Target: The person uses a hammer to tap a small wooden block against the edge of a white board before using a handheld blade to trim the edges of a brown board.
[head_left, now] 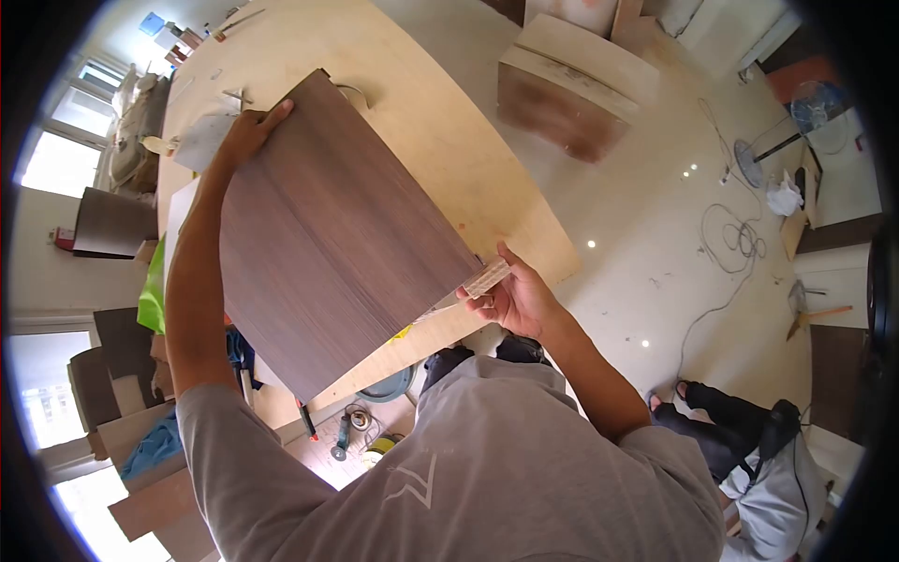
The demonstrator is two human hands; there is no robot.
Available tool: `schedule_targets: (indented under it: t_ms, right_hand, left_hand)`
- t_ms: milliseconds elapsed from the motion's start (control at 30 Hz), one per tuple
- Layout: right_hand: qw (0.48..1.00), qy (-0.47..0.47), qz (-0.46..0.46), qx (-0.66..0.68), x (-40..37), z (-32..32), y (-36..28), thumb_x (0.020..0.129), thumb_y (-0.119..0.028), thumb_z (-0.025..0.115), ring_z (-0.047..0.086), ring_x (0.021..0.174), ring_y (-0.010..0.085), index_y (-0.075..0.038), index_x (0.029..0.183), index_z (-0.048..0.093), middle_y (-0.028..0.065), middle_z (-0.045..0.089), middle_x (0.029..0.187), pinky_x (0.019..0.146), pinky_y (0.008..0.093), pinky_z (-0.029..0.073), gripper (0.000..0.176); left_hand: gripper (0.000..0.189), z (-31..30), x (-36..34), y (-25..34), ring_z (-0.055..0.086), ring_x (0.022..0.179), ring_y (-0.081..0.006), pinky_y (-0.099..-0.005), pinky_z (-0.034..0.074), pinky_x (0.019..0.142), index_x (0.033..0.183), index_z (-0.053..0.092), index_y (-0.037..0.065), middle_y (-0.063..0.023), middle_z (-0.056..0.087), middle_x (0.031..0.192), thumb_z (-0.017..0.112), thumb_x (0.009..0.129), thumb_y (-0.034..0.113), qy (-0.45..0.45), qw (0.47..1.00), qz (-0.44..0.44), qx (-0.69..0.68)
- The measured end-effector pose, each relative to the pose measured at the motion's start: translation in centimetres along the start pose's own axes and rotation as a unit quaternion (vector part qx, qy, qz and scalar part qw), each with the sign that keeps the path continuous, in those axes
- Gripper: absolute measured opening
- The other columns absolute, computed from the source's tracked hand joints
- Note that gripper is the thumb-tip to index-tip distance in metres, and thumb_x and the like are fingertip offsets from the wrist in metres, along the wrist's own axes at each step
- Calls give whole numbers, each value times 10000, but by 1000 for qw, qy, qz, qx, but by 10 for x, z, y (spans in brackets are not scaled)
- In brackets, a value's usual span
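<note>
A dark brown wood-grain panel [328, 234] lies tilted over the pale plywood table [449, 131]. My left hand [253, 131] grips the panel's far left edge, its thumb on the top face. Close to the panel's near right corner, my right hand [513, 298] is closed on a small light wooden block [487, 278], with the thumb on one side and fingers curled beneath. The block meets the panel's edge. Some of the right fingers are hidden behind the block.
Boxes [567, 94] stand on the floor beyond the table. A fan [749, 161] and a loose cable [740, 239] are at the right. Another person [749, 450] is low at the lower right. Tools [342, 440] lie below the table's near edge. Boards [122, 347] lean at the left.
</note>
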State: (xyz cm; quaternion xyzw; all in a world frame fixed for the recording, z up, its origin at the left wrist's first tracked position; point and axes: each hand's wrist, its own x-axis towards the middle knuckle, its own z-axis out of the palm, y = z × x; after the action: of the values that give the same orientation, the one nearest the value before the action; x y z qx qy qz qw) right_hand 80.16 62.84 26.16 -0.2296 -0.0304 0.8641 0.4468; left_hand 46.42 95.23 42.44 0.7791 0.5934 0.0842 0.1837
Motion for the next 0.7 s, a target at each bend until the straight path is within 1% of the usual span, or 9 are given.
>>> schedule_targets:
  t_ms: [67, 167, 200, 300, 400, 500, 567, 633, 700]
  right_hand:
    - [999, 7, 11, 52, 1, -1, 2, 957, -612, 436, 699, 758, 285, 52, 1226, 486, 257, 656, 923, 547, 321, 603, 719]
    - [998, 44, 14, 50, -12, 23, 2, 954, -628, 431, 655, 675, 267, -1, 1094, 565, 155, 661, 908, 565, 313, 584, 656]
    - [997, 68, 17, 39, -15, 33, 2, 946, -633, 446, 652, 671, 272, -4, 1103, 561, 146, 654, 908, 538, 308, 578, 658]
    - [995, 93, 22, 37, -23, 46, 4, 939, -635, 461, 656, 692, 281, -7, 1124, 559, 154, 657, 932, 540, 312, 584, 663]
    - [992, 122, 17, 33, -27, 45, 10, 929, -639, 477, 662, 721, 295, -9, 1124, 570, 169, 658, 947, 570, 319, 596, 666]
    - [990, 102, 3, 94, -26, 39, 18, 929, -624, 495, 675, 769, 309, 1, 1100, 585, 181, 656, 966, 582, 324, 600, 654]
    - [986, 107, -18, 127, -25, 37, 24, 932, -602, 510, 679, 792, 315, 11, 1084, 589, 184, 654, 969, 600, 326, 610, 636]
    - [982, 112, -34, 150, -24, 38, 27, 937, -581, 520, 683, 812, 320, 19, 1072, 589, 187, 652, 968, 624, 331, 622, 619]
    - [979, 114, -45, 164, -24, 41, 29, 943, -561, 525, 684, 829, 324, 26, 1063, 584, 191, 651, 964, 654, 337, 634, 603]
  left_hand:
    - [859, 25, 14, -20, 681, 912, -332, -409, 485, 868, 964, 724, -61, -250, 701, 885, 473, 854, 753, 11, 1000, 4, 2]
    - [872, 60, 27, -35, 675, 911, -365, -425, 480, 869, 955, 716, -68, -279, 685, 877, 453, 860, 758, 8, 999, 14, -28]
    - [876, 70, 26, -37, 673, 910, -375, -430, 479, 870, 950, 713, -71, -287, 679, 874, 447, 863, 759, 5, 999, 15, -42]
    - [872, 95, 26, -39, 668, 913, -383, -429, 477, 865, 926, 711, -70, -290, 676, 862, 438, 870, 756, 13, 998, 26, -55]
    - [830, 103, 30, -34, 662, 926, -384, -434, 482, 867, 965, 711, -48, -267, 681, 887, 443, 882, 733, -17, 999, 1, -45]
    - [709, 111, 19, -16, 647, 996, -364, -447, 483, 884, 1074, 695, 1, -222, 674, 1029, 437, 933, 646, 99, 994, 8, 40]
    - [545, 131, -3, 21, 607, 1105, -331, -463, 461, 940, 1182, 659, 69, -172, 628, 1184, 459, 970, 529, 280, 953, 70, 93]
    - [438, 140, -51, 89, 540, 1208, -303, -498, 401, 1025, 1231, 635, 110, -149, 595, 1251, 513, 970, 439, 313, 938, 148, 23]
    - [370, 161, -75, 120, 496, 1255, -336, -524, 353, 1067, 1147, 668, 69, -139, 633, 1183, 550, 968, 371, 270, 942, 200, -8]
